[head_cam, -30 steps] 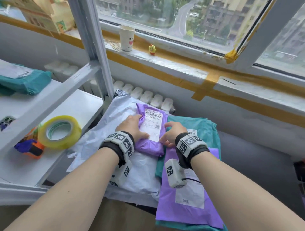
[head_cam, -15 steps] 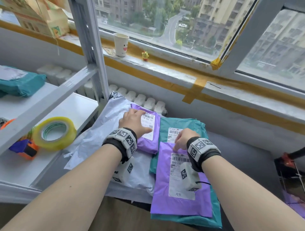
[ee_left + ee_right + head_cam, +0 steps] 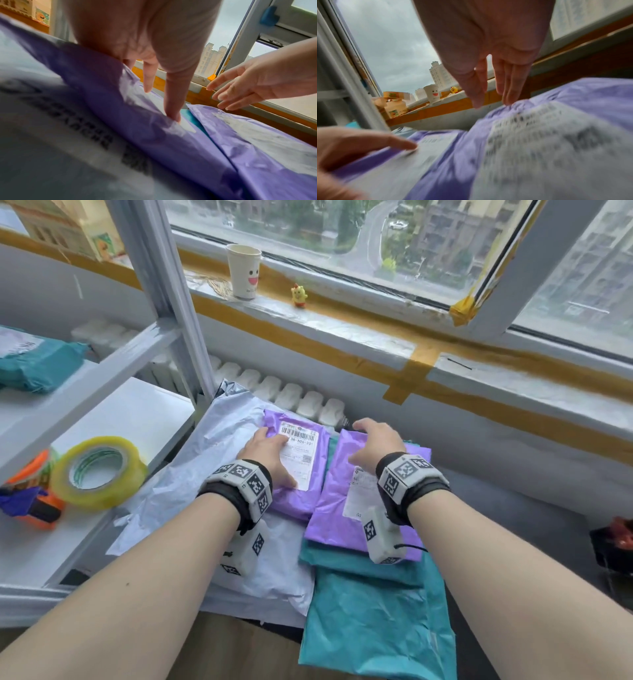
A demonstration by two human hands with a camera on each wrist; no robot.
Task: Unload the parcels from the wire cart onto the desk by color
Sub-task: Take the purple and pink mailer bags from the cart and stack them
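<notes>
Right hand [image 3: 375, 444] slid second purple parcel [image 3: 342, 522] forward; both grips spread flat, left hand [image 3: 270, 458] pressing first purple parcel [image 3: 294, 498].

The purple parcel [image 3: 294, 474] is thin plastic film, wrinkled and a little shiny, with a matt paper label [image 3: 301, 455]. The teal parcel [image 3: 376, 611] at 5 o'clock has the same creased film. The tape roll [image 3: 97, 472] at 9 o'clock is glossy and translucent. The cup [image 3: 244, 272] looks like matt paper.
</notes>
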